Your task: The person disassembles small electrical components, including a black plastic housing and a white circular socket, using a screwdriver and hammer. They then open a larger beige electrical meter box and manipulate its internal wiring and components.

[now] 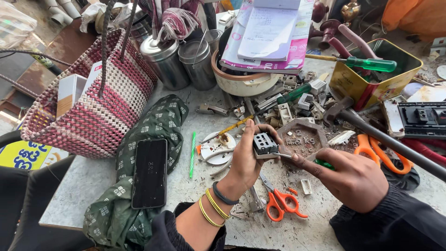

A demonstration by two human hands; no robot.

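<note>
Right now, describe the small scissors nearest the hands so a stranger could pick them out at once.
Start at the woven pink-and-white basket on the table's left, then move right past the phone on the green cloth to the left hand. Just below that wrist lie the small scissors, orange-handled, blades pointing up-left. The other orange scissors are larger and lie partly under a dark metal bar.

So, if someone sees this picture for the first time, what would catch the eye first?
Probably the two hands at the centre: the left hand holds a small grey switch block, and the right hand puts a green-handled screwdriver against it. Next, the red-and-white woven basket at the left, and the orange scissors lying on the dusty table below the hands.
</note>
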